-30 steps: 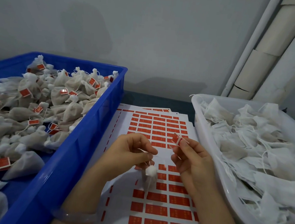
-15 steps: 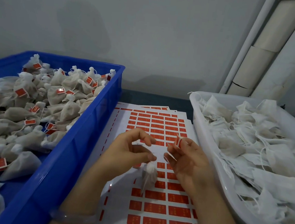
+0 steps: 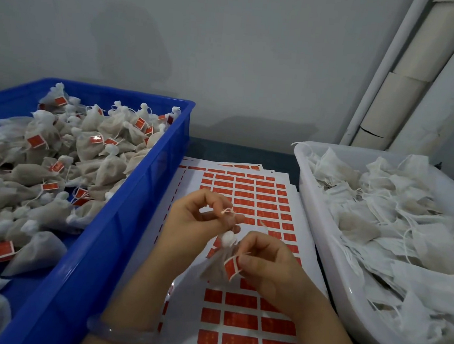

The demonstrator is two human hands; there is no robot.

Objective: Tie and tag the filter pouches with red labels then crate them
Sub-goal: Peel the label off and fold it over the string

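A small packing workroom: a blue crate (image 3: 121, 234) heaped with tagged pouches, a white tub (image 3: 322, 227) of untied ones, sheets of red labels (image 3: 253, 199) covering the counter.

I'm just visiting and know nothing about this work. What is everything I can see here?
blue plastic crate: one, blue, on the left.
tied cloth pouches with red labels: many, off-white, heaped in the crate.
white plastic tub: one, white, on the right.
untied cloth pouches: many, white, piled in the tub.
sheets of red labels: several, white and red, stacked between crate and tub.
held cloth pouch: one, off-white, above the sheets.
white drawstring: one, white, above that pouch's neck.
single red label: one, red, against the held pouch.
pale pipes: several, white and cream, upper right by the wall.
clear bangle: one, translucent, left wrist.
left hand: one, pinches the drawstring.
right hand: one, pinches the single red label.
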